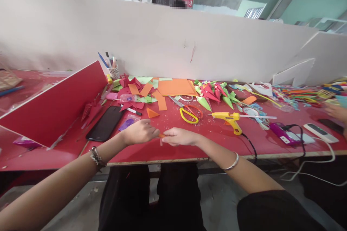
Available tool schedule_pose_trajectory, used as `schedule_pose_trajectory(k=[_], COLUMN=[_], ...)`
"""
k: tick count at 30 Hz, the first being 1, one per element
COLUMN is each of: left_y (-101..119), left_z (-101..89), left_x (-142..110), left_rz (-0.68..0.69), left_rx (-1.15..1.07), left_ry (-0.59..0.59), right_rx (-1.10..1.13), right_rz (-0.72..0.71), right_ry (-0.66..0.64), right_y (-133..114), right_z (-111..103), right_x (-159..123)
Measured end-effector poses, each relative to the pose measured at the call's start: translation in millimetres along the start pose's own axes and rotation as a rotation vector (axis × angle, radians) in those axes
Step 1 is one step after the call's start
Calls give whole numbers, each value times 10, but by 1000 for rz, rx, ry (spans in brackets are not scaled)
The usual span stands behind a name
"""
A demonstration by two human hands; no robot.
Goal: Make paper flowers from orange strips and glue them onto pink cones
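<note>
Over the front of the red table, my left hand (141,130) is closed, its fingers curled at the left end of a small orange paper piece (162,135). My right hand (181,136) pinches the other end. Most of the paper is hidden by the fingers. Just behind the hands lie a folded orange paper triangle (152,113) and scissors (189,116) with yellow and orange handles. To the right rests a yellow hot glue gun (230,120) with a clear glue stick in its back.
Left of my hands are a black phone (105,123) and an upright red board (58,103). Behind lie orange paper sheets (176,87) and red and green folded paper cones (213,93). A purple power strip (284,134) with cables is at right, near another person's hand (336,112).
</note>
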State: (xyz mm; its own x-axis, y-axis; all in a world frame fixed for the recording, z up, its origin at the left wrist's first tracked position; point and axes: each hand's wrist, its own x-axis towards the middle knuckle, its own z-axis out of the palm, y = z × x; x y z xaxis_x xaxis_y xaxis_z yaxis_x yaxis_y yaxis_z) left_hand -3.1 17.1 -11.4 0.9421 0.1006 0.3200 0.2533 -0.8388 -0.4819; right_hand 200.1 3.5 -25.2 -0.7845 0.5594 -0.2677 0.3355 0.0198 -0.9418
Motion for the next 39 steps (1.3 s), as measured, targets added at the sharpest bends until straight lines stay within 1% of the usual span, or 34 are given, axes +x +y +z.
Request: schedule_pose_trajectory(k=[2,4,9,13,16,27,34,39], left_y=[-4,-15,-67,-79,-77,-97,-85,-58], left_z=[53,84,79,74,88,88,32,21], left_x=[-35,-68,-178,-246,-246,-243,-248,-259], left_rz=[-48,-63,-101,-118,-115,-131,-140,-154], left_rx=[-12,-12,39,38,46,96,100,74], left_ry=[-3,-8,-37,-52,-63,-53,-60,-73], right_rx=[-94,-174,-264,-335,-397,-382,-479,-455], right_rz=[4,9,24,21,25,17,39,88], right_ry=[58,95,123,81,74,-1,19,-74], right_y=[-21,-30,-15,-10,-26,-67,-161,-203], right_z=[2,0,-45,-102,-136,-190,-211,-240], right_x=[4,7,-37,-95,-117,-112,-132,-135])
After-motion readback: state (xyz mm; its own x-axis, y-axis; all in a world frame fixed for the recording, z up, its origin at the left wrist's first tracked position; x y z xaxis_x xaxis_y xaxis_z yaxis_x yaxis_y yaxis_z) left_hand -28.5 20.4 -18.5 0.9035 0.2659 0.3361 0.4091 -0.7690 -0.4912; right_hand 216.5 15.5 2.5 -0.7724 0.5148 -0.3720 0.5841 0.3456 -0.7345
